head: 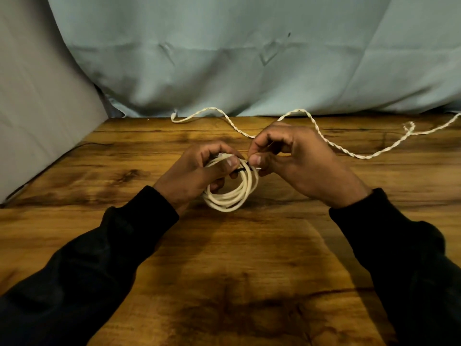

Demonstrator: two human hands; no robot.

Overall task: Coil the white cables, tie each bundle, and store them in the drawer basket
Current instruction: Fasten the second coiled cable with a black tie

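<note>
Left fingers (225,162) gripping white coiled cable (232,196), right fingers (255,159) pinching black tie (242,169)

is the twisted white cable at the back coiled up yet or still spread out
Spread out. The twisted cable lies in loose waves across the back of the table, untouched; only the other cable, in the hands, is coiled.

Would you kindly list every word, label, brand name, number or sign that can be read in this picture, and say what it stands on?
None: no readable text shows anywhere in the head view.
The coiled white cable, the dark tie around it, the loose twisted cable, the wooden table, the blue cloth and the black sleeves bear no lettering, label or number that I can make out.
</note>
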